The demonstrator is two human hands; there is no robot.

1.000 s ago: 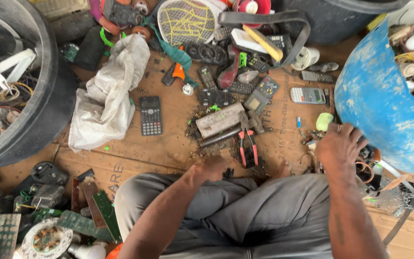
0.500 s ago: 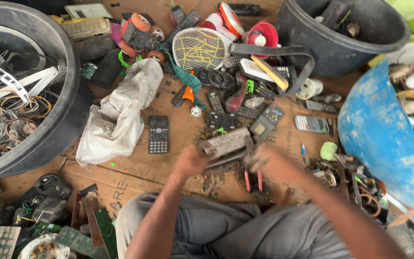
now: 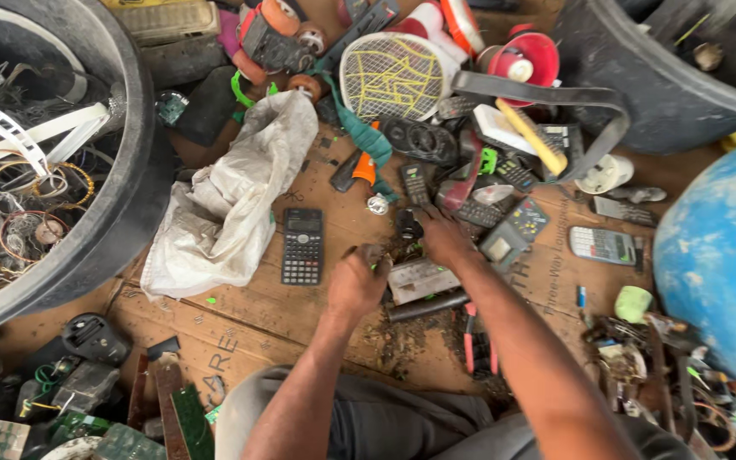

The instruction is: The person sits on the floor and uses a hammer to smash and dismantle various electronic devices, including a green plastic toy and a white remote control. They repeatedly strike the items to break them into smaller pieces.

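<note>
My left hand [image 3: 356,281] is curled into a fist over the brown board, with a small dark piece [image 3: 373,254] at its fingertips. My right hand [image 3: 441,239] reaches further out, its fingers closed on a small black device [image 3: 405,225] at the edge of the scrap pile. A grey metal casing [image 3: 423,279] and a dark rod [image 3: 427,306] lie between my two hands. A black calculator [image 3: 302,247] lies just left of my left hand. Red-handled pliers [image 3: 474,341] lie under my right forearm.
A white crumpled bag [image 3: 223,204] lies at the left. A black tub [image 3: 121,196] holds wires. A blue barrel [image 3: 721,273] stands at the right, a dark tub [image 3: 666,77] at the back. Remotes, a yellow-meshed racket [image 3: 393,77] and a grey calculator [image 3: 602,245] litter the board.
Both hands have moved forward from near my lap to the pile. The right hand swung left from beside the blue barrel onto the black device. The left hand is now beside the grey casing.
</note>
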